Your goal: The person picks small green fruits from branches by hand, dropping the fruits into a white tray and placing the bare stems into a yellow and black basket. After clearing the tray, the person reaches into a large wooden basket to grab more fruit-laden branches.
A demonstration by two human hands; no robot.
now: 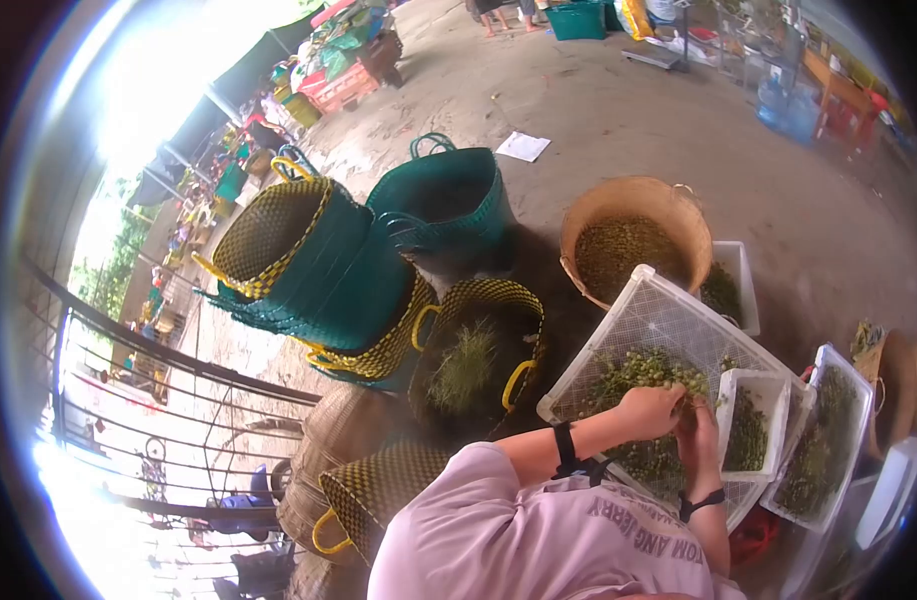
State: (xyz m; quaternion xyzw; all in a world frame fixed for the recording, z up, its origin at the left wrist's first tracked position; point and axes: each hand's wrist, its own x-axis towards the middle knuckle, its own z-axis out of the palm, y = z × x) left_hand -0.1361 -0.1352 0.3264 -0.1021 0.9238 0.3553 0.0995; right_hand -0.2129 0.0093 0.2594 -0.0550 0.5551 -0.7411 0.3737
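Note:
A white mesh tray (668,325) lies at a slant in front of me, with a heap of small round green berries (628,375) and thin stems on it. Over the heap my left hand (650,412) is closed, its fingertips pinched close to my other hand. My right hand (696,437) is closed too, fingers pointing up, meeting the left one. A little greenery shows at the fingertips, but what each hand grips is too small to make out. A small white box (728,425) with more berries stands right of my right hand, on the tray.
A round wicker basket (638,200) of brownish-green berries stands beyond the tray. A white crate (850,430) of greens is on the right. To the left are green woven baskets (323,270) and a yellow-black basket (526,310) holding a grass-like bunch (465,365). A metal railing (168,350) runs further left.

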